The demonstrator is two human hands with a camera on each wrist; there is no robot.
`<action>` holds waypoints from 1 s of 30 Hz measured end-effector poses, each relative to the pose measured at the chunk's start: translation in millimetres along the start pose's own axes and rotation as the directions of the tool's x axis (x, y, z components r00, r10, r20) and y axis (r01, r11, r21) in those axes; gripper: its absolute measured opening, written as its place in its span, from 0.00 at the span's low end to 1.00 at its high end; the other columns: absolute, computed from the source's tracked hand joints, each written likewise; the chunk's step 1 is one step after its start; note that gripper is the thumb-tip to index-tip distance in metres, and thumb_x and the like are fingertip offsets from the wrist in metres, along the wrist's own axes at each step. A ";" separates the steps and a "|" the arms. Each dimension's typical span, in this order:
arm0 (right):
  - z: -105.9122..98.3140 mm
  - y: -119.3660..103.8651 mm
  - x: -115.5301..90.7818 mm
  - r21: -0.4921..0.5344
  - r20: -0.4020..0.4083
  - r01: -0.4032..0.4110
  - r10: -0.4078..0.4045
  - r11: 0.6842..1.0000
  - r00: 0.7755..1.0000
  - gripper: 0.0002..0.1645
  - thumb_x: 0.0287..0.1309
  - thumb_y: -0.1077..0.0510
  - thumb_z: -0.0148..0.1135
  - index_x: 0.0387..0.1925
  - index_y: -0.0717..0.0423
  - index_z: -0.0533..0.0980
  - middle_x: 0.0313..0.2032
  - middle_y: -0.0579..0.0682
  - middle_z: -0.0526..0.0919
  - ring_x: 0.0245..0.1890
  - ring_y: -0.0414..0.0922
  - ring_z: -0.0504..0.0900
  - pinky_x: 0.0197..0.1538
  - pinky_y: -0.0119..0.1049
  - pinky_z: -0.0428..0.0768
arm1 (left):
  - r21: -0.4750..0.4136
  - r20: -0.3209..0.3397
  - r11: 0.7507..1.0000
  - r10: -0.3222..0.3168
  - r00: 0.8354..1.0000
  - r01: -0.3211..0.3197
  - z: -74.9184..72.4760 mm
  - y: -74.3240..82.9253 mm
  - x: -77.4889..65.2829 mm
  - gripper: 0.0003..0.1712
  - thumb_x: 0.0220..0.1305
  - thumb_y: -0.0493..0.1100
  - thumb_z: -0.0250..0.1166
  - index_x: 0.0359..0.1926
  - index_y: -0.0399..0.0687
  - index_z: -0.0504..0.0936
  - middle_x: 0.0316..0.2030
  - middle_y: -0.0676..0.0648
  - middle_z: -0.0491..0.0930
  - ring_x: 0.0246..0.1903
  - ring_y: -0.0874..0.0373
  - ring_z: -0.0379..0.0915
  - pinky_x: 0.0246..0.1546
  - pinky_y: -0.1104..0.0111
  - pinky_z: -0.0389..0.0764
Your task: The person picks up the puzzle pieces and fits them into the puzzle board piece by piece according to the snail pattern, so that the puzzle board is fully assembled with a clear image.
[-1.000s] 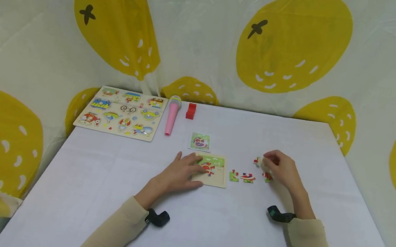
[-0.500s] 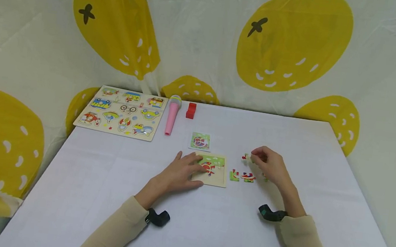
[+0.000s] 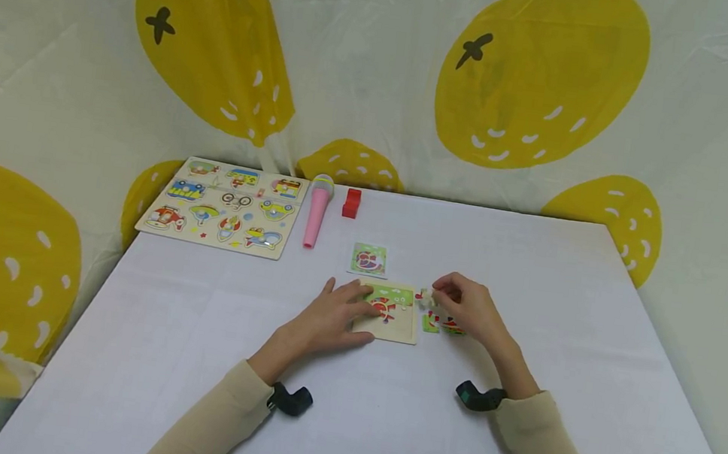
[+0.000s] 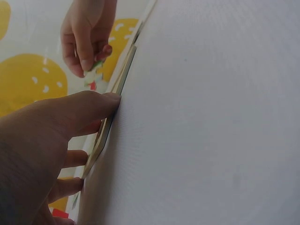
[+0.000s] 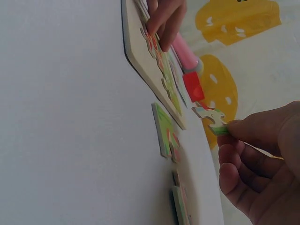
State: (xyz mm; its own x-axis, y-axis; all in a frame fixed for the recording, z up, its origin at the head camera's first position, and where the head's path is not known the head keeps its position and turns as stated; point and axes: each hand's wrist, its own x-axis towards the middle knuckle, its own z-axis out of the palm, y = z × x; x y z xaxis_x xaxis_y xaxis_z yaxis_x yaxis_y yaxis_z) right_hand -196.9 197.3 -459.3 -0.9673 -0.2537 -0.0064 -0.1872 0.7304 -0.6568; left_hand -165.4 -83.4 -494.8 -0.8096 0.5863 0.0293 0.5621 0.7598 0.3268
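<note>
A: While I've got the head view up, where's the held puzzle piece?

B: Just right of frame centre, just beside the right edge of the puzzle tray. Right grip has it pinched by one end.

A: Left grip?

B: Fingers spread over the tray's left side, resting there, not wrapped round anything.

A: Key relation?

B: Piece to tray. Piece sticks out frame-left of the right grip, red bit foremost; tray lies further left, past it. Right grip carries the piece, left grip is nearer the tray, touching it. Long axis too small to call from the head view.

A: Wrist views add anything?

B: Right wrist: notched outline clear, long axis slanting upper left to lower right, green at the pinched end. I'd judge it held off the tabletop. Loose green piece lies mid-frame, just beside the tray. Left wrist: left thumb on the tray's edge, plainer than from above.

A: Head only?

B: Whole picture card above the tray, vehicle board upper left.
</note>
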 end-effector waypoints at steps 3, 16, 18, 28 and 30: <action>5.3 -5.3 -0.3 -0.006 0.017 0.021 -0.021 1.000 1.000 0.09 0.60 0.55 0.60 0.42 0.53 0.77 0.34 0.48 0.83 0.33 0.42 0.77 0.35 0.29 0.76 | -0.005 0.000 1.000 0.000 1.000 0.000 -0.5 0.0 0.6 0.27 0.58 0.65 0.59 0.57 0.67 0.75 0.68 0.51 0.62 0.71 0.50 0.51 0.68 0.40 0.49; 26.1 -15.3 -1.8 0.004 0.098 0.098 -0.097 0.995 0.990 0.09 0.59 0.57 0.61 0.41 0.54 0.79 0.31 0.46 0.82 0.30 0.38 0.75 0.32 0.27 0.75 | 0.010 -0.011 1.000 0.005 1.000 -0.005 -1.1 0.7 0.8 0.27 0.57 0.65 0.59 0.57 0.66 0.76 0.67 0.51 0.63 0.71 0.51 0.52 0.67 0.39 0.51; 29.0 -14.9 -1.7 -0.003 0.100 0.107 -0.106 0.994 0.989 0.09 0.59 0.57 0.61 0.40 0.54 0.79 0.31 0.45 0.82 0.30 0.38 0.75 0.32 0.27 0.75 | 0.008 -0.013 1.000 0.004 1.000 -0.004 -1.2 1.1 0.7 0.27 0.58 0.65 0.59 0.57 0.66 0.76 0.67 0.51 0.63 0.71 0.51 0.52 0.67 0.39 0.51; 33.3 -16.4 -1.8 -0.035 0.091 0.147 -0.143 0.989 0.986 0.10 0.53 0.55 0.67 0.38 0.51 0.80 0.35 0.44 0.79 0.30 0.40 0.72 0.33 0.30 0.72 | -0.002 -0.016 1.000 0.012 1.000 -0.012 -0.4 -0.3 0.9 0.27 0.58 0.65 0.59 0.57 0.66 0.75 0.67 0.50 0.63 0.71 0.51 0.52 0.67 0.38 0.51; 34.7 -16.3 -1.7 -0.051 0.113 0.158 -0.151 0.986 0.982 0.11 0.51 0.54 0.68 0.39 0.49 0.80 0.37 0.44 0.78 0.33 0.41 0.72 0.36 0.31 0.72 | 0.000 -0.018 1.000 0.016 1.000 -0.016 -0.3 -0.5 0.8 0.27 0.58 0.65 0.59 0.57 0.66 0.76 0.66 0.50 0.64 0.70 0.50 0.52 0.66 0.38 0.51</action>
State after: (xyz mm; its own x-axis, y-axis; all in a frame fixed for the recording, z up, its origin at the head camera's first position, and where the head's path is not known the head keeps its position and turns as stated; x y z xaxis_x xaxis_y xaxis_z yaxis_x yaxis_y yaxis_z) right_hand -186.2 163.9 -474.7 -0.9022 -0.4313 0.0076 -0.3460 0.7129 -0.6100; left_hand -166.3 -83.5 -494.6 -0.8036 0.5930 0.0511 0.5746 0.7506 0.3264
